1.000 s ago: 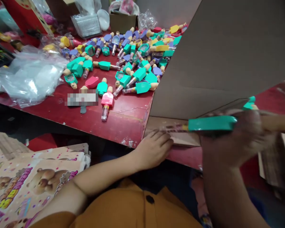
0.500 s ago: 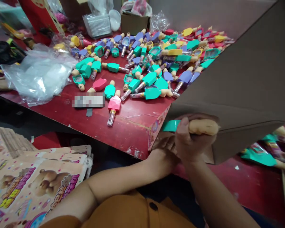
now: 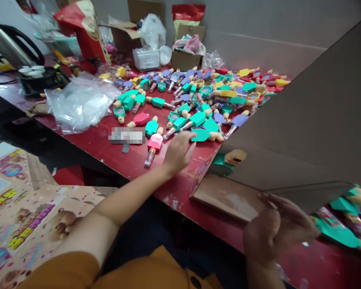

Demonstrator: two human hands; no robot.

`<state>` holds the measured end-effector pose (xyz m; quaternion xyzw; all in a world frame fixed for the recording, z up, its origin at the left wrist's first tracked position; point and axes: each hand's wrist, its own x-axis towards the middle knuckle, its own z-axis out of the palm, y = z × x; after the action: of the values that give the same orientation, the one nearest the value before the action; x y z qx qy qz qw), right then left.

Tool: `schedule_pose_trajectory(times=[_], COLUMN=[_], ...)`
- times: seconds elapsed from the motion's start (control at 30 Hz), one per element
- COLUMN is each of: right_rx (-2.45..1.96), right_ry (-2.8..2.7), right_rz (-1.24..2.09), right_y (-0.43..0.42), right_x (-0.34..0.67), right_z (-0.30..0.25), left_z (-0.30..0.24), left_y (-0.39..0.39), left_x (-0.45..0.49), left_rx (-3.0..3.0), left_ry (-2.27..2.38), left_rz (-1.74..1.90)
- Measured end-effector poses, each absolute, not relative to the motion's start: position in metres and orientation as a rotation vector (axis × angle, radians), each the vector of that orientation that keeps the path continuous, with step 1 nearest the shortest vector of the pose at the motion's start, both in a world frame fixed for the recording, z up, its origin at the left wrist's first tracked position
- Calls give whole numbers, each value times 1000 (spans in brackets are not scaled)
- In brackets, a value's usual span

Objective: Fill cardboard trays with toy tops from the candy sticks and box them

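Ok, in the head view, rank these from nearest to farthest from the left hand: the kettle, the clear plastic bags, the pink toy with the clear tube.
1. Pink toy: just left of the left hand.
2. Clear plastic bags: farther left.
3. Kettle: far upper left, beyond the bags.

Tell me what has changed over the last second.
The right hand has let go of the green toy, apparently the one now inside the cardboard box, and drawn back to the right. The left hand has left the box and reached forward to a second green toy on the table; whether it grips it is unclear. The pink toy and plastic bags stayed put.
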<state>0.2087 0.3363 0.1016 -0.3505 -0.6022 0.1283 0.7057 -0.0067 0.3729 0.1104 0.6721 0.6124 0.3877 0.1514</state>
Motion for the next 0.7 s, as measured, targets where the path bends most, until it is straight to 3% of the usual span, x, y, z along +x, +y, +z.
schedule_pose_trajectory(times=[0.1, 0.2, 0.33, 0.57, 0.63, 0.7], right_rx=[-927, -969, -964, -738, -871, -876], right_ry=[-1314, -1494, -1548, -1279, -1236, -1145], right_rz=[504, 469, 517, 1314, 1111, 696], right_y=[318, 306, 294, 296, 308, 324], right_x=[212, 220, 224, 182, 178, 179], right_z=[101, 99, 97, 136, 149, 156], left_z=[101, 91, 89, 103, 91, 72], left_y=[439, 457, 394, 256, 249, 252], left_x=[-19, -20, -20, 15, 32, 45], left_rx=[1890, 1811, 1681, 1803, 1961, 2202], left_ry=[1847, 1868, 1823, 871, 1062, 1281], left_rz=[979, 956, 999, 801, 949, 1075])
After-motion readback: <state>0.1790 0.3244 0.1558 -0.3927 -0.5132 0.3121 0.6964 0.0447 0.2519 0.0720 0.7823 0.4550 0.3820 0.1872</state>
